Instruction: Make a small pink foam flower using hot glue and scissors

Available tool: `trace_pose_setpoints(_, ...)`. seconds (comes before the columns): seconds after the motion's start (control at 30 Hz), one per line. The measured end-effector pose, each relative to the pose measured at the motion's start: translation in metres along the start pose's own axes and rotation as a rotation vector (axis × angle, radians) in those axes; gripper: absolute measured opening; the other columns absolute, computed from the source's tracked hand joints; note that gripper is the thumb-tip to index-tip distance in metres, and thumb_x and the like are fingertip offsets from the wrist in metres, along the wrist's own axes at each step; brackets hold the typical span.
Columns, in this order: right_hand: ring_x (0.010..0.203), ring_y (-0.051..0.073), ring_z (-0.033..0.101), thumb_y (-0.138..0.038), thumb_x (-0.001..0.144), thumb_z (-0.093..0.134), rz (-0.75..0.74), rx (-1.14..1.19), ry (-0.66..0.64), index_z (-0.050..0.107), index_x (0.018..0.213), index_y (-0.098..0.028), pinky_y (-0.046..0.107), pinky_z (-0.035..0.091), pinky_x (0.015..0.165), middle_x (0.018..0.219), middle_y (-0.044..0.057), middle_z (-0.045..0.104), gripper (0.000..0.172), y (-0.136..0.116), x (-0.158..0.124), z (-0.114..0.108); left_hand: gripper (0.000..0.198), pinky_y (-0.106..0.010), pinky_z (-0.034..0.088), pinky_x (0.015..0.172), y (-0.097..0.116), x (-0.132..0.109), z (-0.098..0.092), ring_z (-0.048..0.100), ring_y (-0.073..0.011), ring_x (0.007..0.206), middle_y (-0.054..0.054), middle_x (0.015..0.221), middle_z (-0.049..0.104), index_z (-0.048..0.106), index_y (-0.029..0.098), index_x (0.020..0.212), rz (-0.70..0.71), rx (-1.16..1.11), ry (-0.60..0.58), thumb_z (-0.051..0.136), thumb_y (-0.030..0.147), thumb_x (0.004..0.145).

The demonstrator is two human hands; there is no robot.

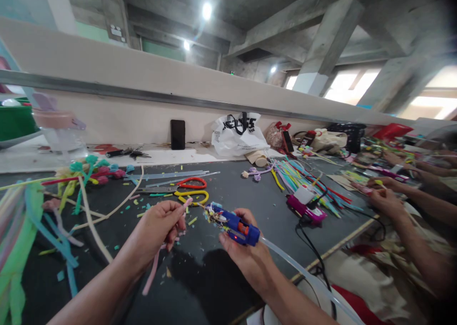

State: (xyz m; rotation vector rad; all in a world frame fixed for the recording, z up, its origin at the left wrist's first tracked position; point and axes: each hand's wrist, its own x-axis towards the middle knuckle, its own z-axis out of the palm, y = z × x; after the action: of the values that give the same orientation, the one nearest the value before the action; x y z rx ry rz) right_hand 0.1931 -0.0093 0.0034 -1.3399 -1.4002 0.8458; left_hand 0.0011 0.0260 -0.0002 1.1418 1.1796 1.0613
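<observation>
My left hand (165, 225) pinches a pink fuzzy stem (153, 272), whose short end pokes up past the fingertips while the long end hangs below the palm. In my right hand (250, 253) is a blue glue gun (235, 227), its nozzle pointing left toward the pink stem but apart from it. Bits of coloured scrap and glue cling around the nozzle. A clear glue stick (300, 268) runs out of the gun's back end. Just beyond the hands lie scissors (193, 190) with one red and one yellow handle loop.
Bundled coloured stems (32, 248) and stem flowers (89, 170) crowd the left. More stems (303, 177) and a purple glue gun (306, 209) with a black cord lie right. A phone (177, 134) and white bag (237, 134) stand behind. Co-workers' hands (387, 196) work at far right.
</observation>
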Motion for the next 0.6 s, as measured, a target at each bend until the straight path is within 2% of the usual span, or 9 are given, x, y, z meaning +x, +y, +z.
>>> trace_pose_setpoints(0.13,0.057,0.010,0.046,-0.023,0.064,0.060,-0.023,-0.032,-0.028,0.043,0.092,-0.022,0.021,0.039,0.052,0.070,-0.004,0.051,0.032,0.000,-0.002,0.000,0.028,-0.014,0.037,0.038,-0.003,0.001,-0.005,0.041,-0.0039,0.039,0.005,0.051,0.049,0.052,0.015,0.064,-0.080,-0.216,-0.116,0.062,0.040,0.074)
trace_pose_setpoints(0.23,0.055,0.010,0.042,-0.026,0.065,0.058,-0.016,-0.005,-0.056,0.040,0.091,-0.021,0.021,0.038,0.050,0.067,-0.005,0.049,0.031,-0.005,-0.004,0.000,0.015,-0.013,0.040,0.041,-0.002,0.000,-0.008,0.046,-0.0042,0.046,0.002,0.061,0.052,0.055,0.013,0.070,-0.141,-0.396,-0.171,0.064,0.024,0.075)
trace_pose_setpoints(0.33,0.052,0.009,0.039,-0.027,0.065,0.057,-0.022,0.018,-0.088,0.039,0.090,-0.021,0.020,0.036,0.048,0.065,-0.006,0.046,0.032,-0.010,-0.005,-0.001,0.006,-0.010,0.034,0.034,0.002,-0.001,-0.010,0.044,-0.0042,0.049,0.000,0.067,0.050,0.056,0.011,0.071,-0.223,-0.592,-0.280,0.060,0.011,0.075)
trace_pose_setpoints(0.43,0.053,0.009,0.039,-0.026,0.066,0.057,-0.029,0.026,-0.100,0.038,0.092,-0.021,0.020,0.036,0.048,0.066,-0.006,0.045,0.033,-0.012,-0.005,-0.004,0.008,-0.007,0.024,0.027,0.005,-0.002,-0.013,0.039,-0.0037,0.046,-0.001,0.066,0.046,0.055,0.009,0.069,-0.286,-0.738,-0.395,0.054,0.007,0.077)
trace_pose_setpoints(0.6,0.056,0.009,0.040,-0.024,0.067,0.057,-0.070,0.029,-0.128,0.037,0.093,-0.021,0.020,0.038,0.052,0.069,-0.006,0.045,0.032,-0.007,-0.005,-0.005,0.014,-0.006,0.026,0.024,0.008,-0.003,-0.014,0.036,-0.0029,0.042,-0.001,0.062,0.044,0.055,0.008,0.066,-0.370,-0.796,-0.478,0.049,0.005,0.079)
